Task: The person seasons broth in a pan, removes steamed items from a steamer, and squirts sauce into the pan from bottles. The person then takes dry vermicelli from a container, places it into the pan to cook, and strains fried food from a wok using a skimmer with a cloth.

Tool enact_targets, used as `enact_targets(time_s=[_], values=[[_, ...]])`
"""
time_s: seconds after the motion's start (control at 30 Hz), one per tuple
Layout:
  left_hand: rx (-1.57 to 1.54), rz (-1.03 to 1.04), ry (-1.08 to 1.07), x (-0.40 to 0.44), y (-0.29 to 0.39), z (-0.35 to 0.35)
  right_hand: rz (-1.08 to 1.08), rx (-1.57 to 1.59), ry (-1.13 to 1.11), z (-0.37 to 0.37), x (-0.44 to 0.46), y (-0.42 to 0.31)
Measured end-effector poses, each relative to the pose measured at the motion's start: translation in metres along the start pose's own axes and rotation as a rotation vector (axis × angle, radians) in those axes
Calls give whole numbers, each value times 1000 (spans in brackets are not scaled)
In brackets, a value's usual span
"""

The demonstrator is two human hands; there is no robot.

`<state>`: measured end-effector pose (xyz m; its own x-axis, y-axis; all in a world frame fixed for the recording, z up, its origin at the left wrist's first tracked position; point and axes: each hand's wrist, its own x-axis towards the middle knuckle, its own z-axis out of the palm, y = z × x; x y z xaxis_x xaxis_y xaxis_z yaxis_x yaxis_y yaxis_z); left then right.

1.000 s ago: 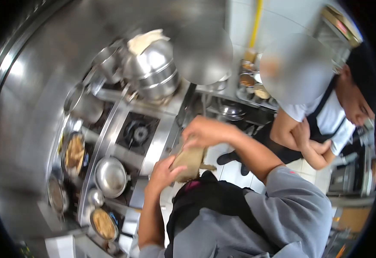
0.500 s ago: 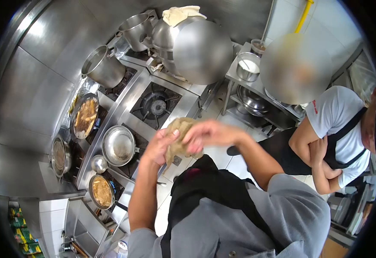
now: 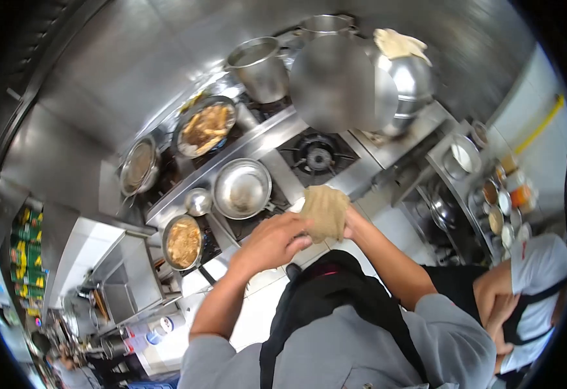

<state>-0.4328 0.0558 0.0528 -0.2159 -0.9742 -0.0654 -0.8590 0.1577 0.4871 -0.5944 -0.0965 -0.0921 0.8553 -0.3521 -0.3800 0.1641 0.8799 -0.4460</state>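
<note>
A folded tan cloth [image 3: 324, 214] is in front of my chest, over the edge of the stove. My right hand [image 3: 353, 222] has hold of the cloth from its right side; most of its fingers are hidden behind the fabric. At the cloth's left edge is my left hand [image 3: 273, 241], its fingers stretched out and its thumb apart. Whether its fingertips touch the fabric I cannot tell. Beyond my left hand an empty steel frying pan [image 3: 242, 188] rests on a burner.
Food lies in a front pan [image 3: 183, 242] and a rear pan [image 3: 205, 126]. A tall pot [image 3: 257, 68] and a bare burner [image 3: 319, 157] are further right. A steel ladle or bowl [image 3: 198, 201] sits between pans. A co-worker [image 3: 536, 292] stands at the right with arms folded.
The view has turned leftward, showing more of the sink side. My left hand has let go of the cloth, and my right hand now has it, spread into a flatter fold.
</note>
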Motion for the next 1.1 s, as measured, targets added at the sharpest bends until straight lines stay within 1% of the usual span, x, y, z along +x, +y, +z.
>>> enact_targets(time_s=[0.03, 0.07, 0.13, 0.17, 0.2, 0.23, 0.27, 0.33, 0.37, 0.4, 0.43, 0.47, 0.5, 0.53, 0.57, 0.63, 0.67, 0.7, 0.73, 0.77, 0.83, 0.87, 0.9, 0.93, 0.97, 1.0, 1.03, 1.07, 1.1], values=[[-90, -69, 219, -7, -24, 20, -28, 61, 24, 11, 4, 4], [-88, -91, 226, -10, -39, 41, -8, 57, 13, 32, 6, 11], [-995, -268, 542, -11, -56, 92, -232, -1071, 107, 79, 13, 38], [-1447, -347, 725, -17, -67, 117, -622, -1351, -75, 84, 24, 73], [-1893, -401, 920, -29, -85, 136, -563, -1511, -147, 103, 26, 91], [-2206, -428, 1121, -45, -111, 150, -557, -1556, -245, 125, 24, 93], [-2193, -423, 1162, -59, -123, 134, -556, -1602, -336, 146, 19, 87], [-2313, -90, 1129, -87, -146, 87, -547, -1543, -382, 170, 17, 65], [-2274, 61, 1140, -110, -172, 65, -543, -1484, -395, 172, 21, 54], [-2234, -46, 1287, -135, -197, 41, -509, -1433, -346, 165, 25, 48], [-2200, 197, 1192, -163, -230, 17, -476, -1249, -248, 152, 29, 48], [-2099, 164, 1339, -192, -270, -1, -402, -1186, -120, 126, 35, 48], [-2007, 119, 1430, -218, -313, -18, -329, -1118, 10, 95, 40, 50], [-1911, 66, 1517, -245, -355, -36, -341, -1145, 99, 63, 43, 52], [-1858, -18, 1574, -264, -395, -53, -354, -1170, 191, 35, 42, 55], [-1774, -219, 1694, -289, -466, -88, -247, -1029, 414, -3, 30, 65], [-1780, -213, 1683, -284, -483, -105, -213, -1010, 496, -29, 24, 74], [-1754, -404, 1702, -275, -496, -121, -178, -988, 580, -57, 15, 87], [-1720, -597, 1712, -268, -508, -134, -140, -966, 610, -80, 5, 99], [-1729, -596, 1696, -262, -532, -139, -101, -942, 642, -107, -9, 114], [-1765, -572, 1422, -252, -588, -136, 88, -1002, 623, -193, -41, 147], [-1770, -571, 1407, -249, -606, -140, 158, -982, 803, -189, -54, 165], [-1819, -514, 1200, -245, -620, -144, 253, -932, 862, -188, -72, 176], [-1858, -456, 986, -232, -627, -144, 384, -885, 916, -205, -88, 189], [-1741, -643, 1177, -212, -576, -163, 446, -739, 967, -211, -106, 199], [-1799, -599, 1154, -201, -535, -173, 539, -679, 1007, -235, -122, 214], [-1695, -645, 1143, -194, -522, -174, 618, -599, 994, -290, -146, 238], [-1587, -686, 1133, -187, -513, -175, 694, -517, 973, -329, -163, 254], [-1585, -680, 1116, -180, -506, -175, 685, -501, 977, -309, -169, 252]])
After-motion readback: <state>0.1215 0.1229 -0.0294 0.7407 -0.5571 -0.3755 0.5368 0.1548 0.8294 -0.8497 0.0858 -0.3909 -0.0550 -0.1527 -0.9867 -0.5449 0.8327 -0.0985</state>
